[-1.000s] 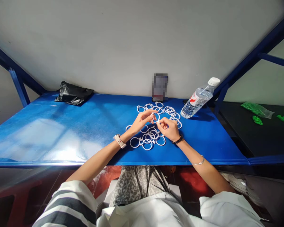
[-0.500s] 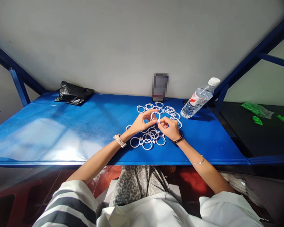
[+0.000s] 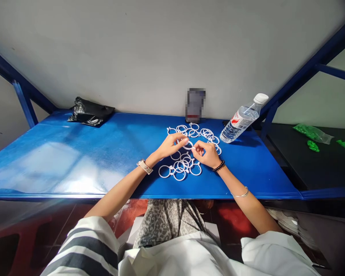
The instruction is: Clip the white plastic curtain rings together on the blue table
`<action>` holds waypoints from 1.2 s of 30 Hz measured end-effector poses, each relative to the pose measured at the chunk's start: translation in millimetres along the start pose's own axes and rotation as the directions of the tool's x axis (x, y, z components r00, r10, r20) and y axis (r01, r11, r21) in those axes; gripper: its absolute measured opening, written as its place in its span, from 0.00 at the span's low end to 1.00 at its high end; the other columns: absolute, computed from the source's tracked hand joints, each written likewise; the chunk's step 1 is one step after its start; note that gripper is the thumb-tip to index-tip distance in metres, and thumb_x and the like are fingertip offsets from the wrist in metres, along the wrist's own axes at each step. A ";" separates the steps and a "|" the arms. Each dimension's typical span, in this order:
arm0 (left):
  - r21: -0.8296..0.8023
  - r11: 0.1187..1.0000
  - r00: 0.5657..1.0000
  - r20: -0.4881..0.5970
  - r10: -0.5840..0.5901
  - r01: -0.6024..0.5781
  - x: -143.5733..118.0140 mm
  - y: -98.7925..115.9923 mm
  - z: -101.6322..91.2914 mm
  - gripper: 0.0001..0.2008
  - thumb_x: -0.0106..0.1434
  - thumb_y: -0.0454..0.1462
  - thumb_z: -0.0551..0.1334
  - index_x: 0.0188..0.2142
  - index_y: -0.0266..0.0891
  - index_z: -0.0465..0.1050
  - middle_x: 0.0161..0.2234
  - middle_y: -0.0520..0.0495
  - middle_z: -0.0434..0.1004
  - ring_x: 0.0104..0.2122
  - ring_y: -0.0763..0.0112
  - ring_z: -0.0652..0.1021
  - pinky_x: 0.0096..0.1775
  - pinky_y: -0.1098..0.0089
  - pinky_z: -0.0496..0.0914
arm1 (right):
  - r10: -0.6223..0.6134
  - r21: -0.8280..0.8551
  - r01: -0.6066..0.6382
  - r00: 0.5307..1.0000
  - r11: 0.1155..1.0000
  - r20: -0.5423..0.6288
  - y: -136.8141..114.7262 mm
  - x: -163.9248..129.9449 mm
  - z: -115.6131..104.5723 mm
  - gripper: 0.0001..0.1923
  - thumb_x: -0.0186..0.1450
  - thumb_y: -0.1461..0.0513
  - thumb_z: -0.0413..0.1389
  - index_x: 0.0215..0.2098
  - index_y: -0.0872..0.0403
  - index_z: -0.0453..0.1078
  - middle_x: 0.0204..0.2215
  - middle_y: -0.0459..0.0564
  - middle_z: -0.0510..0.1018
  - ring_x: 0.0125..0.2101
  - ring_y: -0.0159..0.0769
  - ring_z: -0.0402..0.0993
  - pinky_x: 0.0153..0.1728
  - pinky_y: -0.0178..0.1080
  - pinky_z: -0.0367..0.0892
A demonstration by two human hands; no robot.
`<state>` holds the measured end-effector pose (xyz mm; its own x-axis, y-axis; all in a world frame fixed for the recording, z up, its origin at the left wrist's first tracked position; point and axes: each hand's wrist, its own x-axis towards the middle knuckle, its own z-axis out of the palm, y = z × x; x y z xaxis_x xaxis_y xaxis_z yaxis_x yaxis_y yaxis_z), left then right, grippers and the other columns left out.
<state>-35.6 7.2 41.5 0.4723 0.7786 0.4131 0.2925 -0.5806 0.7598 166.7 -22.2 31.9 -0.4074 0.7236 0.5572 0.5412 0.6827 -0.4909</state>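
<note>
Between my two hands is a white plastic ring (image 3: 189,145) with a small tab, like a curtain ring. My left hand (image 3: 171,145) pinches its upper left side between thumb and fingers. At the ring's lower right, the thumb and forefinger of my right hand (image 3: 206,154) close on the small end piece; the fingertips hide its detail. Nearer to me lies a loose cluster of similar white rings (image 3: 179,168), several of them overlapping. Behind my hands, more white rings (image 3: 207,134) are spread on the blue table (image 3: 126,142).
A water bottle (image 3: 241,120) stands to the right of the rings. A phone-like dark object (image 3: 194,105), blurred out, leans on the wall at the back. At the back left lies a black plastic bag (image 3: 90,112). Green pieces in a clear bag (image 3: 310,132) rest on a dark surface at right.
The held ring has tipped from facing me to a flatter angle. My left hand has turned over it, its thumb now higher; my right hand keeps its pinch almost in place.
</note>
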 end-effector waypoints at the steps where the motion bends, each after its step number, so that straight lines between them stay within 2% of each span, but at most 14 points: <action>1: 0.039 0.999 1.000 -0.021 -0.010 0.011 0.5 -2.0 -1.2 0.21 0.70 0.46 0.49 0.38 0.35 0.76 0.34 0.45 0.77 0.34 0.69 0.75 0.36 0.70 0.68 | -0.005 0.012 0.004 1.000 1.000 0.025 0.2 0.2 -0.9 0.08 0.61 0.62 0.54 0.25 0.53 0.63 0.15 0.40 0.66 0.16 0.27 0.63 0.21 0.31 0.59; 3: 0.155 0.987 0.998 -0.057 -0.022 0.031 1.4 -8.3 -2.4 0.21 0.71 0.43 0.46 0.35 0.35 0.75 0.31 0.46 0.75 0.32 0.69 0.74 0.37 0.69 0.67 | -0.019 0.040 0.016 0.996 0.999 0.082 0.6 0.4 -1.8 0.07 0.61 0.62 0.53 0.25 0.53 0.64 0.15 0.41 0.67 0.16 0.27 0.64 0.21 0.31 0.60; 4: 0.241 0.970 0.999 -0.050 -0.014 0.025 1.6 -12.4 -2.1 0.19 0.70 0.42 0.48 0.34 0.35 0.75 0.30 0.46 0.74 0.32 0.69 0.73 0.36 0.69 0.67 | -0.027 0.054 0.021 0.993 0.998 0.111 0.8 0.3 -1.9 0.07 0.61 0.62 0.53 0.25 0.53 0.64 0.15 0.41 0.67 0.16 0.27 0.64 0.21 0.31 0.60; 8: 0.522 0.849 0.995 0.085 0.042 -0.080 0.2 -29.2 3.6 0.09 0.66 0.36 0.56 0.38 0.36 0.75 0.36 0.44 0.73 0.38 0.65 0.73 0.37 0.68 0.66 | -0.045 0.094 0.025 0.975 0.995 0.218 1.6 -0.5 -0.5 0.05 0.60 0.64 0.54 0.26 0.54 0.66 0.16 0.41 0.68 0.17 0.27 0.65 0.22 0.31 0.61; 11: 0.603 0.788 0.990 0.134 0.052 -0.123 -1.8 -37.5 9.4 0.07 0.65 0.35 0.57 0.39 0.38 0.74 0.38 0.44 0.71 0.40 0.65 0.72 0.37 0.68 0.67 | -0.063 0.117 0.030 0.956 0.993 0.287 1.9 -0.9 0.9 0.03 0.59 0.66 0.54 0.27 0.54 0.67 0.17 0.42 0.71 0.18 0.27 0.67 0.23 0.30 0.63; 14: 0.625 0.765 0.986 0.151 0.076 -0.155 -2.9 -41.9 13.5 0.06 0.65 0.35 0.59 0.37 0.38 0.74 0.38 0.44 0.71 0.39 0.64 0.72 0.36 0.68 0.67 | -0.057 0.115 0.022 0.949 0.993 0.311 1.7 -1.3 1.9 0.03 0.58 0.66 0.54 0.27 0.54 0.68 0.18 0.42 0.72 0.19 0.27 0.67 0.24 0.30 0.63; 19: 0.613 0.775 0.986 0.147 0.076 -0.151 -2.5 -43.2 16.0 0.04 0.64 0.33 0.59 0.35 0.37 0.73 0.37 0.44 0.70 0.38 0.65 0.72 0.36 0.68 0.66 | -0.022 0.062 0.006 0.966 0.998 0.256 2.4 -1.6 4.4 0.05 0.60 0.65 0.54 0.26 0.53 0.68 0.17 0.42 0.71 0.19 0.28 0.67 0.24 0.31 0.62; 25: 0.457 0.885 0.994 0.095 0.051 -0.089 -0.8 -39.4 13.5 0.05 0.65 0.34 0.57 0.33 0.38 0.72 0.34 0.45 0.71 0.37 0.66 0.72 0.35 0.70 0.65 | 0.073 -0.041 -0.069 0.989 0.997 0.125 6.8 0.6 6.0 0.08 0.63 0.63 0.53 0.26 0.53 0.70 0.17 0.42 0.71 0.19 0.28 0.66 0.23 0.31 0.60; 29: 0.353 0.933 0.997 0.021 0.069 -0.071 1.1 -36.5 10.4 0.08 0.66 0.37 0.56 0.35 0.36 0.72 0.33 0.46 0.71 0.32 0.70 0.71 0.33 0.71 0.65 | 0.126 -0.065 -0.122 0.989 0.990 0.071 10.8 3.0 6.5 0.08 0.65 0.64 0.51 0.33 0.53 0.73 0.27 0.46 0.77 0.23 0.30 0.69 0.25 0.33 0.63; 32: 0.243 0.968 0.996 -0.055 0.072 -0.057 2.4 -34.3 8.5 0.10 0.66 0.38 0.56 0.34 0.35 0.72 0.32 0.46 0.71 0.28 0.73 0.70 0.32 0.72 0.65 | 0.067 -0.071 -0.060 0.993 0.996 0.100 15.0 3.3 9.2 0.11 0.66 0.66 0.49 0.38 0.52 0.74 0.38 0.50 0.79 0.35 0.36 0.74 0.32 0.36 0.68; 34: 0.184 0.982 0.991 -0.120 0.059 -0.037 3.0 -33.3 7.7 0.10 0.66 0.40 0.56 0.34 0.36 0.72 0.31 0.46 0.72 0.28 0.72 0.71 0.32 0.71 0.65 | 0.029 -0.096 -0.015 0.989 0.995 0.148 17.9 2.7 11.6 0.12 0.66 0.67 0.49 0.41 0.52 0.74 0.41 0.50 0.79 0.41 0.40 0.73 0.37 0.40 0.69; 36: 0.124 0.992 0.981 -0.192 0.021 0.002 3.4 -32.8 7.3 0.11 0.65 0.42 0.57 0.33 0.36 0.72 0.31 0.45 0.74 0.29 0.71 0.72 0.33 0.70 0.67 | 0.032 -0.136 -0.004 0.978 0.991 0.204 20.5 1.7 13.5 0.12 0.66 0.67 0.50 0.42 0.52 0.74 0.41 0.50 0.79 0.42 0.42 0.72 0.40 0.43 0.70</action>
<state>-37.5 27.2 14.2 0.3100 0.7972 0.5181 0.3942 -0.6036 0.6930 167.2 -5.6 13.7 -0.5317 0.7505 0.3926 0.6377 0.6598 -0.3976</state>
